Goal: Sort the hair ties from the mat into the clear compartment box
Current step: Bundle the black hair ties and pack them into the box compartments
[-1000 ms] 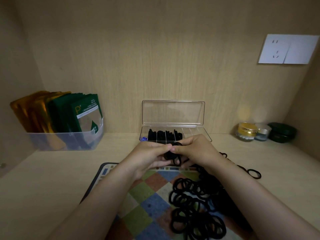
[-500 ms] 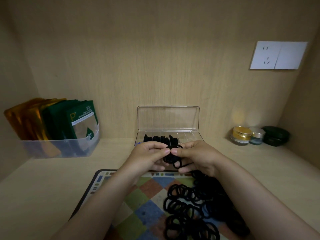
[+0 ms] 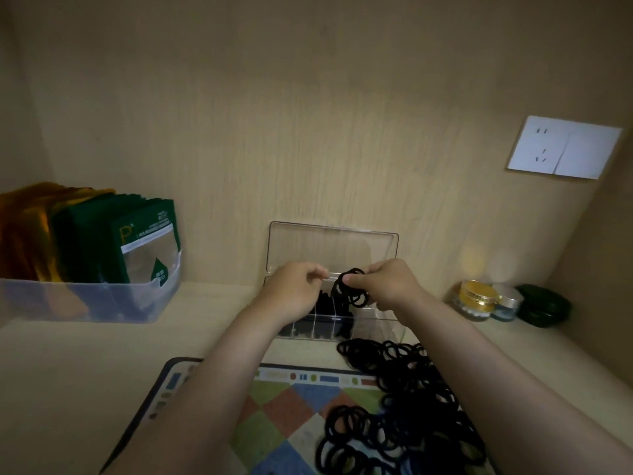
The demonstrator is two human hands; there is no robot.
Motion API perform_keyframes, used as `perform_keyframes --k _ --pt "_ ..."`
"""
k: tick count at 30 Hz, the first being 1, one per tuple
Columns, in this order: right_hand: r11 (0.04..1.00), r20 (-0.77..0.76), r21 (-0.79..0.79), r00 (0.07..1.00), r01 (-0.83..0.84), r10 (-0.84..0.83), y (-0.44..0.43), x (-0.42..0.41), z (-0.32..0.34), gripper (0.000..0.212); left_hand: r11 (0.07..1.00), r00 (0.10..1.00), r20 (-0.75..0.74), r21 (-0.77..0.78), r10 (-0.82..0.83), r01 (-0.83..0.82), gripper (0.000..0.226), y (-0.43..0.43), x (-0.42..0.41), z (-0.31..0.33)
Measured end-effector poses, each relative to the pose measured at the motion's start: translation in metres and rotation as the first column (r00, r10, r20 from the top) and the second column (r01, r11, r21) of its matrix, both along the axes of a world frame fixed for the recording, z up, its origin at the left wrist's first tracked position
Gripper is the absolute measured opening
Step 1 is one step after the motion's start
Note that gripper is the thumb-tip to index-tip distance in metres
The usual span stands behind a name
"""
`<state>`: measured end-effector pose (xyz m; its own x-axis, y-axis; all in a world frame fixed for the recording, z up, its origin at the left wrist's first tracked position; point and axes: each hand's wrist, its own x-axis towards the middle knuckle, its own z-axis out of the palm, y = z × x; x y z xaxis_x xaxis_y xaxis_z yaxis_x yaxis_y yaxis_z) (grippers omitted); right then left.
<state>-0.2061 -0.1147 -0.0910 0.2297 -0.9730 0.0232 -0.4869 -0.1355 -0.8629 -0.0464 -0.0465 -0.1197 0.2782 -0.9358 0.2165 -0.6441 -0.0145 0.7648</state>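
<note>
Right hand holds hair ties over box — left compartments full.

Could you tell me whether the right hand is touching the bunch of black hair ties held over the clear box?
Touching. The head view shows the right hand pinching the bunch of hair ties, thumb pressed against the loops.

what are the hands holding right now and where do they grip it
The right hand pinches a small bunch of black hair ties at the top of their loops, above the clear compartment box. Whether the left hand grips anything cannot be told.
</note>
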Motion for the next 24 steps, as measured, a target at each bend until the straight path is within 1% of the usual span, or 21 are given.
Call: perform_keyframes --k 2,4,5,7,9,11,13,15,17,19,21,24 --pt "0.999 -0.113 -0.054 0.994 -0.007 0.001 -0.004 0.007 -0.006 0.036 1.000 0.994 0.109 -0.021 -0.014 0.017 0.027 -0.001 0.000 -0.010" --pt "0.987 -0.255 -0.162 0.967 -0.024 -0.018 -0.004 0.014 -0.009 0.030 0.998 0.965 0.258 -0.032 -0.036 0.045 0.030 0.000 0.000 -0.014" --pt "0.977 -0.315 -0.207 0.949 -0.047 -0.021 -0.002 0.016 -0.010 0.027 0.998 0.952 0.304 -0.039 -0.040 0.054 0.032 0.000 -0.001 -0.014" --pt "0.961 -0.432 -0.260 0.901 -0.096 -0.027 -0.001 0.021 -0.012 0.026 0.997 0.944 0.328 -0.051 -0.036 0.056 0.035 0.001 -0.001 -0.015" --pt "0.948 -0.571 -0.296 0.817 -0.121 -0.074 -0.001 0.025 -0.013 0.026 0.997 0.938 0.344 -0.054 -0.039 0.061 0.035 0.000 0.000 -0.017" --pt "0.948 -0.703 -0.281 0.704 -0.149 -0.098 0.000 0.028 -0.014 0.023 0.996 0.937 0.346 -0.047 -0.052 0.073 0.033 0.001 0.001 -0.018" --pt "0.945 -0.796 -0.253 0.601 -0.208 -0.081 0.002 0.032 -0.013 0.021 0.996 0.931 0.357 -0.019 -0.072 0.084 0.033 0.003 0.000 -0.016" --pt "0.939 -0.848 -0.192 0.529 -0.285 -0.013 0.003 0.033 -0.009 0.012 0.995 0.904 0.417 0.029 -0.096 0.092 0.038 0.004 -0.001 -0.016" --pt "0.926 -0.840 -0.103 0.531 -0.362 0.114 0.002 0.029 -0.002 0.018 0.994 0.869 0.481 0.062 -0.112 0.094 0.041 0.004 -0.002 -0.016" --pt "0.914 -0.780 -0.029 0.581 -0.404 0.232 0.001 0.020 0.005 0.024 0.992 0.852 0.508 0.080 -0.125 0.097 0.042 0.004 -0.002 -0.016" --pt "0.910 -0.714 -0.045 0.650 -0.412 0.259 -0.001 0.011 0.009 0.033 0.991 0.844 0.519 0.091 -0.135 0.102 0.042 0.004 -0.003 -0.016" --pt "0.893 -0.677 -0.147 0.701 -0.425 0.222 0.001 -0.002 0.010 0.044 0.991 0.844 0.519 0.093 -0.135 0.101 0.042 0.005 -0.005 -0.016"
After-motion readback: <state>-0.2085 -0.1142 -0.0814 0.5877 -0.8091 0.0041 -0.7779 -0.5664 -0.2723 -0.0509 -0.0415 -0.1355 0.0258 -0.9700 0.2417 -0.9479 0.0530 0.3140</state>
